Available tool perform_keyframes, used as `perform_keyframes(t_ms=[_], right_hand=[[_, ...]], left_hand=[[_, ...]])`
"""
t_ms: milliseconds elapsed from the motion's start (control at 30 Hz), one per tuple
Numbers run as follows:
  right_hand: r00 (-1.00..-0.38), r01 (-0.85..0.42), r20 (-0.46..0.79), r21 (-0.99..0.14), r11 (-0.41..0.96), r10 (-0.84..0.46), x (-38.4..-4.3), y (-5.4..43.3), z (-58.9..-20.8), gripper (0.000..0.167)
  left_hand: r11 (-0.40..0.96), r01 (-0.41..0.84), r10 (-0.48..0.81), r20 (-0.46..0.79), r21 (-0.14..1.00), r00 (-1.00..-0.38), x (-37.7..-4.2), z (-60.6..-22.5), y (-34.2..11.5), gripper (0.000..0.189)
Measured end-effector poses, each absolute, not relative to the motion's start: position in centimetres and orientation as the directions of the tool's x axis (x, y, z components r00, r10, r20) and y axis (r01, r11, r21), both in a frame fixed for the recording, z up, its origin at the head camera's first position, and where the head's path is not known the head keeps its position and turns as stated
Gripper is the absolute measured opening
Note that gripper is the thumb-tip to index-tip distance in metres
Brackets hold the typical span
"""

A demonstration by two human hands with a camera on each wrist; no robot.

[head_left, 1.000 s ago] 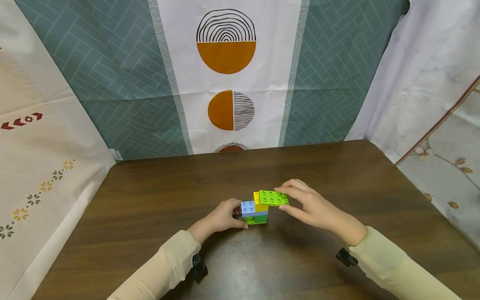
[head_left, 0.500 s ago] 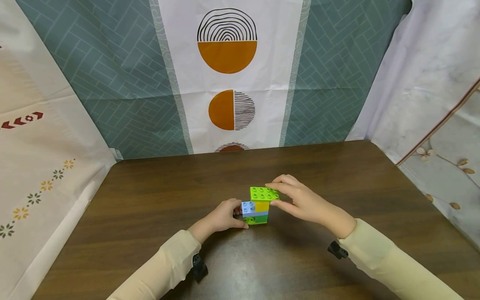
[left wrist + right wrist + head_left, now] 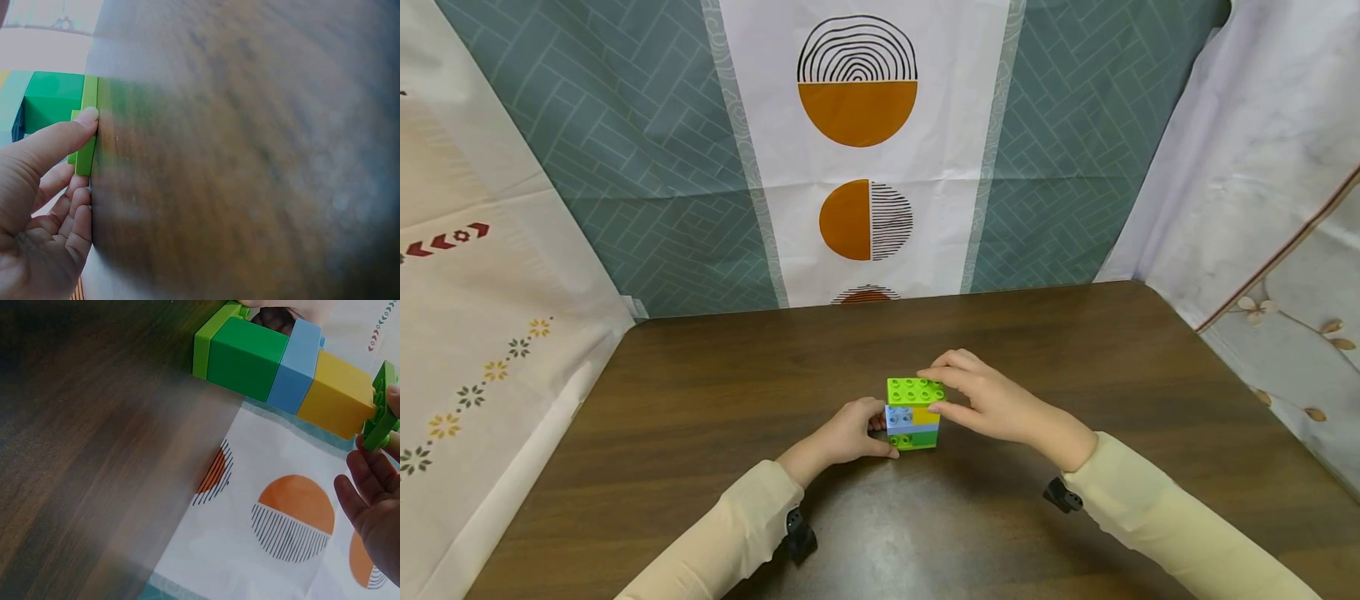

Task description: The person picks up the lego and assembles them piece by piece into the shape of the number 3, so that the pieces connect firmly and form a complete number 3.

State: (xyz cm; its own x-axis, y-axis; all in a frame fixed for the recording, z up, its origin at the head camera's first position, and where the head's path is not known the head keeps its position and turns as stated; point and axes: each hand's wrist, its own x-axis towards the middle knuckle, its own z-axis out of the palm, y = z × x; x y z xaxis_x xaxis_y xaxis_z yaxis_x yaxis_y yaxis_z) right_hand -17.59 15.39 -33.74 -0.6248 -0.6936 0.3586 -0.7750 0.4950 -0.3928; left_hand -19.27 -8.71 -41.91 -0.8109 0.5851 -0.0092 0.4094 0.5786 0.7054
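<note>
A small stack of toy building bricks stands on the table. From the bottom it has a thin lime plate (image 3: 88, 134), a green brick (image 3: 247, 359), a thin light blue plate (image 3: 295, 367) and a yellow brick (image 3: 337, 392). My left hand (image 3: 844, 431) pinches the bottom lime plate, thumb on its near side. With its thumb and fingers, my right hand (image 3: 992, 400) pinches the right end of a second lime plate (image 3: 904, 392) with studs on top. That plate lies over the yellow brick; whether it is pressed down fully, I cannot tell.
The brown wooden table (image 3: 737, 367) extends around the stack. A patterned curtain (image 3: 685, 167) hangs behind the far edge, and pale cloths hang on the left (image 3: 490, 317) and right (image 3: 1262, 208).
My right hand has carried the upper lime plate leftward, from the stack's right side to over the yellow brick. My left hand keeps its hold on the base.
</note>
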Motion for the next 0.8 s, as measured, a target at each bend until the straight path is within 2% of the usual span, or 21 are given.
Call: perform_keyframes(t_ms=[333, 800], right_hand=[[-0.609, -0.785, 0.331, -0.381, 0.488, -0.721, -18.02, 14.94, -33.81, 0.04], [-0.621, -0.773, 0.305, -0.387, 0.502, -0.722, -18.13, 14.69, -33.56, 0.039]], left_hand=[[0.565, 0.393, 0.584, -0.015, 0.725, -0.811, -19.36, -42.12, -8.65, 0.043], [0.548, 0.402, 0.59, 0.001, 0.734, -0.807, -19.32, -42.01, -8.72, 0.042]])
